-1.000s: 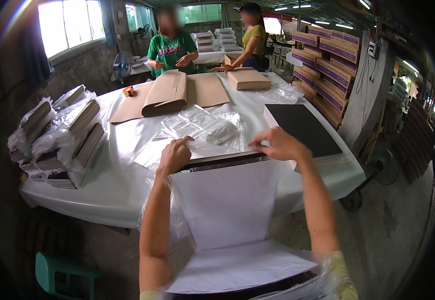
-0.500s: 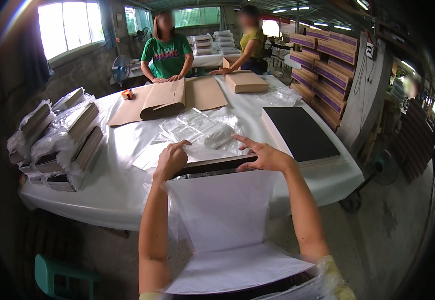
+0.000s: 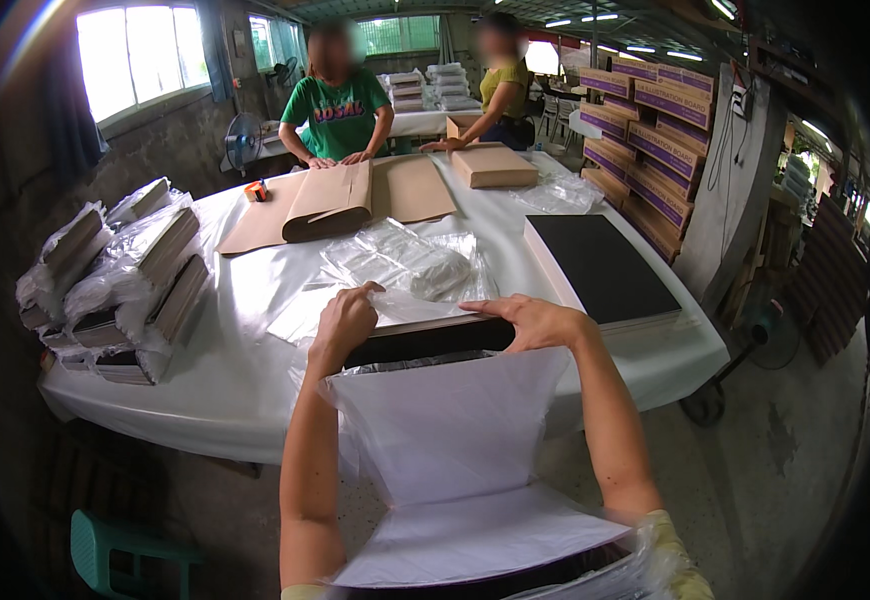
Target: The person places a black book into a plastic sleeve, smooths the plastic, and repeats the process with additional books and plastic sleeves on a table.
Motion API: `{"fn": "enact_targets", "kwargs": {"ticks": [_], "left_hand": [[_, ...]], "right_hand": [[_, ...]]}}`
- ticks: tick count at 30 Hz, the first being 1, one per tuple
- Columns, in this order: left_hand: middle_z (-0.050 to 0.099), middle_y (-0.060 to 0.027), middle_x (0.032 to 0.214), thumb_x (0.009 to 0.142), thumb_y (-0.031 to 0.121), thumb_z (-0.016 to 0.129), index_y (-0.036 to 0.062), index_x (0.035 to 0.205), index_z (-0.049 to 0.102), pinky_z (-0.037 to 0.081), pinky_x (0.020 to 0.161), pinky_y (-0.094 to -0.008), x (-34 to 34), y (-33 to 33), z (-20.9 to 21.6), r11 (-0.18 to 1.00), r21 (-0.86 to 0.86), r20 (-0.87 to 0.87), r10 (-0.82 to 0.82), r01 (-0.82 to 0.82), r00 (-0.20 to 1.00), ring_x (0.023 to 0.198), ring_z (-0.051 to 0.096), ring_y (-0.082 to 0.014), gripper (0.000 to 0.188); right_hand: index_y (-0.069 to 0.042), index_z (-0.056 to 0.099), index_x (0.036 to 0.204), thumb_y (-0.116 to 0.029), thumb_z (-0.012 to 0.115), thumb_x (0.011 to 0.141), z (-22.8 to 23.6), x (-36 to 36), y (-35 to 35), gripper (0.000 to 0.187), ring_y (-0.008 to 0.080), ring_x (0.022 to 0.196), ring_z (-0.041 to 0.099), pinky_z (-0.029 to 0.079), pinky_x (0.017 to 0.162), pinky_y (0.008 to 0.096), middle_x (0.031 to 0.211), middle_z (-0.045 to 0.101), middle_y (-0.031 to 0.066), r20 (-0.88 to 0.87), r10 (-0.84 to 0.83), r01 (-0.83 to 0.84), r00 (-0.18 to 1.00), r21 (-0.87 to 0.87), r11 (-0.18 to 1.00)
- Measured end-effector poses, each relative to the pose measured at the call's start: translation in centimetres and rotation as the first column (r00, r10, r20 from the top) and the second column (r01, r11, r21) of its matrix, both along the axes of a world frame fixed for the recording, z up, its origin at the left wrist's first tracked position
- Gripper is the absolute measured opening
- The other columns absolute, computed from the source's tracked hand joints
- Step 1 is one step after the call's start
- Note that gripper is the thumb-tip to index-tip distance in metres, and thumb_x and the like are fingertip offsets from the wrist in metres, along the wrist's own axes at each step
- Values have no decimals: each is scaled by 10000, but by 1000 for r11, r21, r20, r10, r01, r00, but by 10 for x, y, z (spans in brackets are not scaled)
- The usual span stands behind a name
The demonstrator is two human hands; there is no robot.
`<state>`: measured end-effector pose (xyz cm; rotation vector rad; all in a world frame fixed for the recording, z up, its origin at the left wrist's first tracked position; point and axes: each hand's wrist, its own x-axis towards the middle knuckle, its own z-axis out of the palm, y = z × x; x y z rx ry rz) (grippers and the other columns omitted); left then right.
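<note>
Just in front of me, at the table's near edge, is a stack of black boards, tilted, its thin pale edge along the top. My left hand is closed around its left end, fingers curled at the corner. At its right end, my right hand grips with the fingers laid over the top edge and the thumb lower down. A clear plastic bag surrounds the lower part of the boards, and a white sheet hangs below. Nearest me lies another white-topped, plastic-wrapped stack.
Plastic-wrapped board stacks fill the table's left. Beyond my hands lie loose clear bags and brown paper. A black-topped stack sits right, a tape dispenser far left. Two people stand opposite. A green stool is lower left.
My right fingers have come down and flattened over the boards' top edge. More of the black face shows above the bag's mouth. Across the table, the person in green has shifted slightly.
</note>
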<state>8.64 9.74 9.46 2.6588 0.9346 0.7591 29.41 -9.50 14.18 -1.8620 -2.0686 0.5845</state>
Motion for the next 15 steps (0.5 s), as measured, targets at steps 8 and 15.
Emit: {"fn": "enact_targets", "kwargs": {"ticks": [8, 15], "left_hand": [[597, -225, 831, 668, 68, 422, 129, 996, 600, 457, 715, -418, -3, -3, 2, 1000, 8, 2, 10, -10, 1000, 779, 576, -364, 378], [598, -223, 822, 669, 69, 431, 128, 993, 600, 458, 712, -419, -1, 1, -3, 999, 42, 29, 0, -1, 1000, 779, 576, -363, 370]], "right_hand": [[-208, 304, 1331, -338, 714, 573, -8, 4, 5, 871, 309, 1152, 397, 315, 995, 356, 1281, 425, 113, 77, 20, -23, 997, 35, 999], [-217, 294, 1337, -336, 707, 586, -11, 7, 7, 865, 311, 1140, 393, 306, 998, 358, 1274, 436, 103, 82, 26, -29, 996, 30, 999]]}}
